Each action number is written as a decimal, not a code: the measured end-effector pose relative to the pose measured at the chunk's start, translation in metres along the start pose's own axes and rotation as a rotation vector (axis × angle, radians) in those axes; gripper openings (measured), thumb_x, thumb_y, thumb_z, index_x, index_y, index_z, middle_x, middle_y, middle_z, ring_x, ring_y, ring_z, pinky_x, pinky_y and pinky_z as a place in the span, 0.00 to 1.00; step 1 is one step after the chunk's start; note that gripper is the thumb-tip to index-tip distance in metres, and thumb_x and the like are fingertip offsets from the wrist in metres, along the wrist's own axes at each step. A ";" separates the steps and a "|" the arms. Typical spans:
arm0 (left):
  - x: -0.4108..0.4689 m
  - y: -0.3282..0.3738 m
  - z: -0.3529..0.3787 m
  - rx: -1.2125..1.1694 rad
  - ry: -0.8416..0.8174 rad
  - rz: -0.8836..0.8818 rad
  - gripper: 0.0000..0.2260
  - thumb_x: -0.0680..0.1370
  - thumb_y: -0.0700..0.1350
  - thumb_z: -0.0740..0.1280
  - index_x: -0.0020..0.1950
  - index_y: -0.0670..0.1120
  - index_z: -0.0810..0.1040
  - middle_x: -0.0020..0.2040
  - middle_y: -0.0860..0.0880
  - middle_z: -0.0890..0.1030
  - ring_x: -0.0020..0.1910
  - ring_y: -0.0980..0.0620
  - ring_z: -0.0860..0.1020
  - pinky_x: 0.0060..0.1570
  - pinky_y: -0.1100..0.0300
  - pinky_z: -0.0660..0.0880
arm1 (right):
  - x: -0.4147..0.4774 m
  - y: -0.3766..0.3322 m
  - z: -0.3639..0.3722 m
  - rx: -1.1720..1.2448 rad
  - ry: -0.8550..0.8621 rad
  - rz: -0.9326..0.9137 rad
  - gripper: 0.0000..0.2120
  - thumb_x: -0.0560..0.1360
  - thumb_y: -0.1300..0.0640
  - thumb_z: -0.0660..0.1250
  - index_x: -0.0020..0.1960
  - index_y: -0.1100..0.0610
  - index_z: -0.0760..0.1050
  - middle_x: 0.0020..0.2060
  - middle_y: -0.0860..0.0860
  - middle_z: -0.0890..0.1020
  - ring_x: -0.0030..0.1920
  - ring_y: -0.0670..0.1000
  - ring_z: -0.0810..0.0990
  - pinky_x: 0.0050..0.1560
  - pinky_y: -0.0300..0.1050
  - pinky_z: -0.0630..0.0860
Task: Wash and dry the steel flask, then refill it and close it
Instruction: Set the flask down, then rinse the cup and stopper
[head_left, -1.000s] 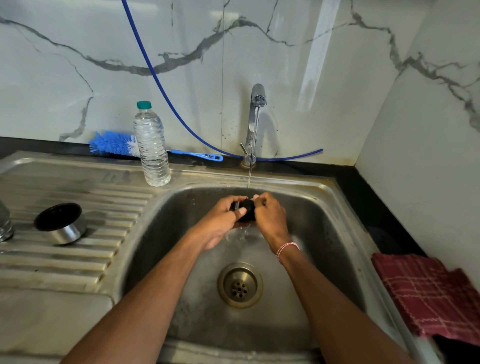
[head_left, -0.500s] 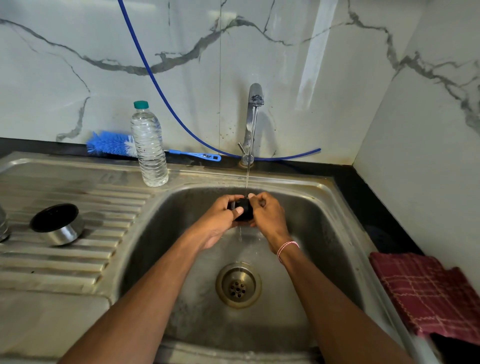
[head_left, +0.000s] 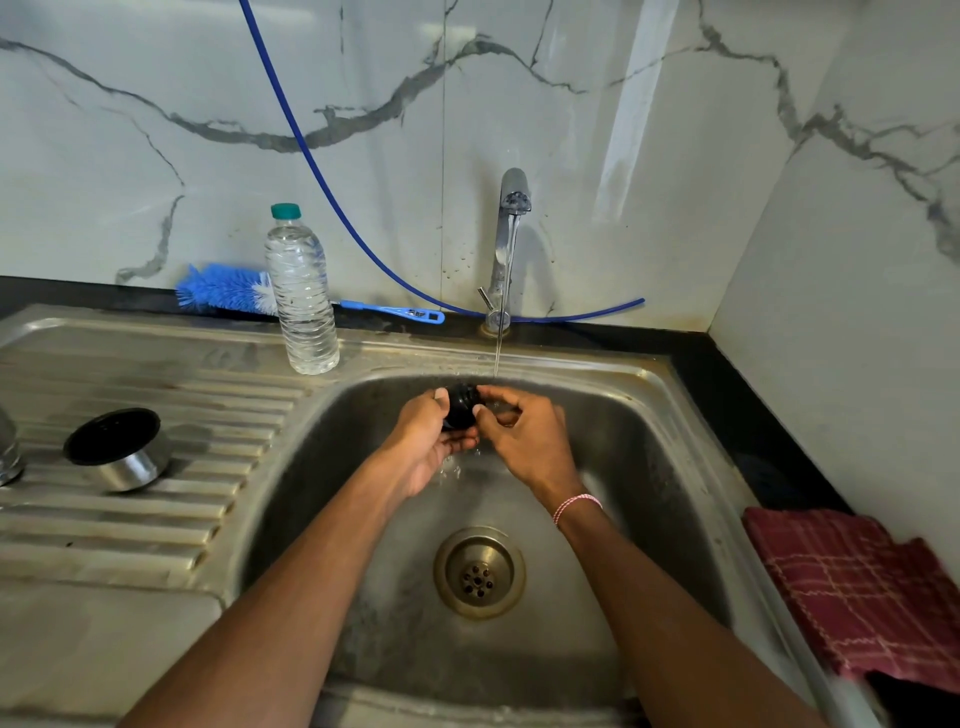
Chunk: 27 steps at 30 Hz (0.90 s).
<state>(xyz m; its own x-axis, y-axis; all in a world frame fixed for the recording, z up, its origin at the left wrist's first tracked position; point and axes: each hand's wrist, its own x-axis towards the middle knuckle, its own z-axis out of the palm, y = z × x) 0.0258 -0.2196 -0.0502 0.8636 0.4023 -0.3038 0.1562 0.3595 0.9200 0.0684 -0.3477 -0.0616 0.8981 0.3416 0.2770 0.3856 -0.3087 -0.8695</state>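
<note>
Over the sink basin (head_left: 649, 499), my left hand (head_left: 423, 441) cradles a small black flask stopper (head_left: 461, 408) from below and the left. My right hand (head_left: 524, 434) pinches the stopper's right side with thumb and fingers. A thin stream from the running tap (head_left: 511, 218) falls onto my right hand's fingers beside the stopper. The steel flask cup (head_left: 122, 452), black inside, stands mouth-up on the ribbed drainboard (head_left: 156, 519). At the left frame edge a sliver of the steel flask (head_left: 8, 454) shows; most of it is cut off.
A capped plastic water bottle (head_left: 301, 296) stands at the sink's back rim. A blue bottle brush (head_left: 228, 293) lies behind it on the black counter. A blue hose (head_left: 332, 192) hangs across the marble wall. A red checked cloth (head_left: 857, 587) lies at the right.
The black stopper has turned in my hands and my right fingers have shifted on it. Both hands stay under the stream.
</note>
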 end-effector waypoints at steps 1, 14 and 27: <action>0.000 0.000 0.000 0.004 -0.003 0.002 0.13 0.89 0.43 0.51 0.56 0.44 0.75 0.47 0.39 0.80 0.42 0.45 0.78 0.44 0.52 0.77 | 0.000 0.001 0.000 -0.002 -0.004 -0.002 0.16 0.78 0.57 0.74 0.65 0.55 0.83 0.50 0.49 0.88 0.47 0.41 0.87 0.56 0.43 0.83; 0.000 -0.002 -0.003 0.082 -0.175 0.099 0.15 0.87 0.37 0.53 0.69 0.43 0.75 0.63 0.39 0.80 0.56 0.44 0.82 0.47 0.58 0.83 | 0.004 0.006 -0.001 0.186 0.018 0.080 0.14 0.77 0.58 0.76 0.62 0.52 0.82 0.53 0.48 0.86 0.53 0.52 0.86 0.54 0.56 0.85; 0.006 -0.010 -0.004 0.472 -0.039 0.327 0.18 0.80 0.38 0.70 0.70 0.48 0.75 0.59 0.50 0.82 0.59 0.53 0.81 0.63 0.56 0.77 | 0.000 0.005 -0.008 0.145 -0.172 0.136 0.25 0.73 0.59 0.80 0.66 0.51 0.73 0.48 0.44 0.83 0.49 0.43 0.84 0.50 0.35 0.81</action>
<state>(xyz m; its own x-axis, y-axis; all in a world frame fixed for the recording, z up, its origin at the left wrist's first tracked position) 0.0274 -0.2170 -0.0620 0.9188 0.3945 0.0158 0.0677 -0.1969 0.9781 0.0726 -0.3568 -0.0627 0.8856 0.4556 0.0902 0.2180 -0.2361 -0.9470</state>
